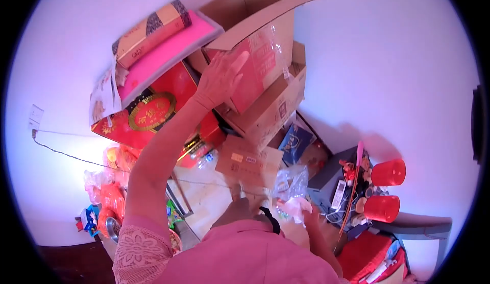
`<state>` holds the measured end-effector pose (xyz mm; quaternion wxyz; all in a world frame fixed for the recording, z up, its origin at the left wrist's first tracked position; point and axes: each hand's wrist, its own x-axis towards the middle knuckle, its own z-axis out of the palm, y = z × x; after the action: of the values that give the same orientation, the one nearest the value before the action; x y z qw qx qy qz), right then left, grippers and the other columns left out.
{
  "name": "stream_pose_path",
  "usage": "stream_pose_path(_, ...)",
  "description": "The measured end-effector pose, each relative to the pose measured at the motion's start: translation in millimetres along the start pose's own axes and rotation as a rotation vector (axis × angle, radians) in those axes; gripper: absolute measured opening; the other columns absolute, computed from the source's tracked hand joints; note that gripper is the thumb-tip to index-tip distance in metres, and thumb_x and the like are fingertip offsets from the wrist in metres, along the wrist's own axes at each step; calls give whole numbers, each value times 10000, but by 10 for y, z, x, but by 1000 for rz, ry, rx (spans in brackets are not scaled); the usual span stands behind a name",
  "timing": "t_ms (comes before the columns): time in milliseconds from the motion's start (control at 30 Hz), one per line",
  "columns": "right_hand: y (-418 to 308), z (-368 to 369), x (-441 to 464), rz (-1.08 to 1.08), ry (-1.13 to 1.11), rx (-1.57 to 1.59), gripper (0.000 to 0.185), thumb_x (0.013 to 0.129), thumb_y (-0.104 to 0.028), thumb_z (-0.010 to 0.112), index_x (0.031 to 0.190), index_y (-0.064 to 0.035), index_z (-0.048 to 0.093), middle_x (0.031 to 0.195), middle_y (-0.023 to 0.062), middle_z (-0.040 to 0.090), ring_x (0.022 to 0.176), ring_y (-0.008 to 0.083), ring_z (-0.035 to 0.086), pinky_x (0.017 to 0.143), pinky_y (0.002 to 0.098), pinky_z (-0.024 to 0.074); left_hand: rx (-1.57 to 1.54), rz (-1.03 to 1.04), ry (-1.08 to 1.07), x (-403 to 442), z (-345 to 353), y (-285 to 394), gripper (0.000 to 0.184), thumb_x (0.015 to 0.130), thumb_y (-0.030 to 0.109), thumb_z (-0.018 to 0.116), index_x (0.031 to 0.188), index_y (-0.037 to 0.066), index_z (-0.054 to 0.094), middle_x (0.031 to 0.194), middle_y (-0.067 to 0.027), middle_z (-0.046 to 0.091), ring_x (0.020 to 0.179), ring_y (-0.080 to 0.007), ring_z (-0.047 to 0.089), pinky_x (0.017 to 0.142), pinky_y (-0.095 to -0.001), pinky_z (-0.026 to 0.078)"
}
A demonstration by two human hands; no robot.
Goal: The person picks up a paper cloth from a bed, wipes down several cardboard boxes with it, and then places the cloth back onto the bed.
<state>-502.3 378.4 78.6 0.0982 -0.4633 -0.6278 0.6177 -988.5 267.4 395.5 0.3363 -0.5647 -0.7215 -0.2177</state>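
My left hand (pixel 222 75) reaches up with its fingers stretched out against the side of an open cardboard box (pixel 263 54). Red print and clear tape cover that side. The box sits in a second open carton (pixel 278 108). Low on the right, my right hand (pixel 308 215) is closed around a crumpled pale pink piece of cloth or thin plastic (pixel 295 209); its fingers are partly hidden. Close to it lies a clear plastic bag (pixel 291 181).
Left of the boxes, a red gift box (pixel 153 111) lies under a pink slab (pixel 168 54) and a long brown box (pixel 152 33). Two red cups (pixel 388 172) stand at the right, near a white remote (pixel 339 194). A blue box (pixel 297 142) leans low. A cable crosses the left side.
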Motion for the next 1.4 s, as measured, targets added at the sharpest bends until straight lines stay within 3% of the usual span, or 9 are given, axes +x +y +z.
stream_pose_path(333,-250,15,-217,30,58,66,318,667,-9,452,973,37,522,908,93,568,847,182,542,728,290,435,78,-61,-414,84,225,-178,479,736,182,545,1193,111,422,1119,-135,487,980,-300,487,817,-372,418)
stream_pose_path(467,-162,-6,-190,92,99,148,339,664,-20,463,993,33,523,904,91,569,820,179,548,694,279,443,-402,-561,-651,-275,249,-422,354,800,244,514,1106,71,483,1083,-127,501,940,-277,506,771,-376,437)
stream_pose_path(533,-250,70,-186,19,90,353,336,675,-59,510,998,29,533,879,104,579,790,181,555,640,281,451,-1051,-1118,-541,-495,92,-469,346,831,289,495,1081,51,479,1069,-124,503,924,-258,514,749,-374,447)
stream_pose_path(633,-711,193,-97,44,98,269,320,710,-83,481,1009,26,522,817,80,567,728,154,547,582,273,445,-1457,-1446,287,-729,-105,-626,432,812,394,518,1063,46,469,1020,-117,509,870,-236,536,740,-371,471)
stream_pose_path(833,-1782,550,461,-282,-112,131,281,822,-262,489,974,-28,520,683,13,518,559,74,481,450,224,366,-1963,-1264,1135,-695,-434,-1021,317,806,257,558,1024,44,472,1041,-129,500,973,-254,510,800,-424,484)
stream_pose_path(867,-1918,627,624,-262,-175,201,310,797,-204,507,1027,4,517,849,32,543,713,96,498,588,241,417,-1987,-1271,1231,-680,-406,-1042,298,800,224,570,1017,44,473,1042,-131,500,987,-255,505,803,-418,490)
stream_pose_path(1067,-2875,1263,1052,-311,-317,95,368,823,-195,463,1129,10,456,969,93,542,869,168,521,749,275,417,-1791,-1478,1174,-786,-290,-1247,158,798,76,518,948,35,491,913,-92,551,862,-255,556,722,-404,536)
stream_pose_path(1267,-3490,1632,1329,-1056,-185,-959,343,811,-190,459,1112,-25,450,1047,72,542,961,205,533,770,325,435,-1919,-1510,1113,-735,-404,-1204,177,758,63,535,929,66,489,922,-77,533,823,-234,550,695,-425,512)
stream_pose_path(1400,-3741,1821,1593,-152,-804,752,278,819,-167,468,1088,-98,453,1002,87,544,909,242,545,718,328,456,-1850,-1547,1228,-676,-363,-1250,180,771,75,526,940,42,474,989,-113,517,936,-249,519,782,-416,475)
